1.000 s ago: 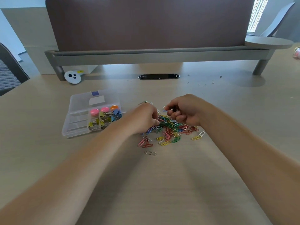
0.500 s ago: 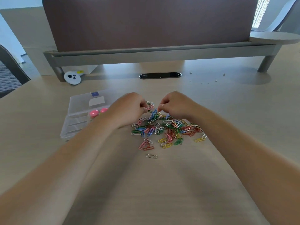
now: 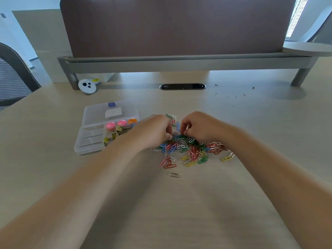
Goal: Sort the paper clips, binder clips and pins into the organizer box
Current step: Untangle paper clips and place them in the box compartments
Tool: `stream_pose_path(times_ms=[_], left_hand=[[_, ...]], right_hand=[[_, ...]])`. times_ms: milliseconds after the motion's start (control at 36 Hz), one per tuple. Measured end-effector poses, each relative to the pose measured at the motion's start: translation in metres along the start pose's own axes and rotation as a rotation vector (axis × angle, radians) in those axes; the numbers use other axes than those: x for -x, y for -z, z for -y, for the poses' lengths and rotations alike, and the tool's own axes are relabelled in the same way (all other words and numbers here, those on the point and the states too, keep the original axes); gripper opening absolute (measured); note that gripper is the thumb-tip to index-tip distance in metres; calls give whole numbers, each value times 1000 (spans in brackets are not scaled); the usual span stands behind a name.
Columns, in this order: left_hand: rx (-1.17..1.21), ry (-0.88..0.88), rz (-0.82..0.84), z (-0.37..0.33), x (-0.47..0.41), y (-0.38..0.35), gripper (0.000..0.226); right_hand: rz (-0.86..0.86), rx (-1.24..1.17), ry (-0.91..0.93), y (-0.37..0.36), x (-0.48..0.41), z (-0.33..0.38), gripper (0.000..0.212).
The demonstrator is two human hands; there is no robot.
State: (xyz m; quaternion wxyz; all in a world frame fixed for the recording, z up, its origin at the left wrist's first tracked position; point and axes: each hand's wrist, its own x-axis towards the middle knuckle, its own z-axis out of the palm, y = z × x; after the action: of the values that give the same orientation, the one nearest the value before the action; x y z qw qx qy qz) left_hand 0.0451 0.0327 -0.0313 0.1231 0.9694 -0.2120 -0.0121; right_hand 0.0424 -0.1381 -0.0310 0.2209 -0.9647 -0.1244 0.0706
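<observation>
Dozens of coloured wire paper clips [image 3: 190, 150] lie heaped on the pale wood-grain bench [image 3: 161, 212], just right of your clear plastic organizer box [image 3: 89, 149] (its white lid label [image 3: 113, 112] is too blurred to read). Round-headed pink and orange pins [image 3: 110, 125] and yellow binder clips [image 3: 109, 139] sit in its right-hand compartments. Your left hand [image 3: 154, 131] and right hand [image 3: 200, 127] are both curled, fingertips pinching clips at the heap's far edge, close together.
</observation>
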Motion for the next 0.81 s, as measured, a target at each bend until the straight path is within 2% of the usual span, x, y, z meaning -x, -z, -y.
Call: stream_pose_path(times_ms=[194, 333, 417, 806], left_hand=[[55, 20, -102, 7, -4, 3, 12], [70, 41, -162, 14, -12, 14, 15], [78, 55, -165, 18, -16, 16, 16], [12, 77, -87, 22, -11, 6, 20]], right_hand=[[-95, -23, -37, -2, -10, -5, 15], [-54, 40, -40, -5, -34, 0, 48], [2, 105, -56, -6, -48, 5, 56], [61, 101, -10, 5, -28, 15, 51]])
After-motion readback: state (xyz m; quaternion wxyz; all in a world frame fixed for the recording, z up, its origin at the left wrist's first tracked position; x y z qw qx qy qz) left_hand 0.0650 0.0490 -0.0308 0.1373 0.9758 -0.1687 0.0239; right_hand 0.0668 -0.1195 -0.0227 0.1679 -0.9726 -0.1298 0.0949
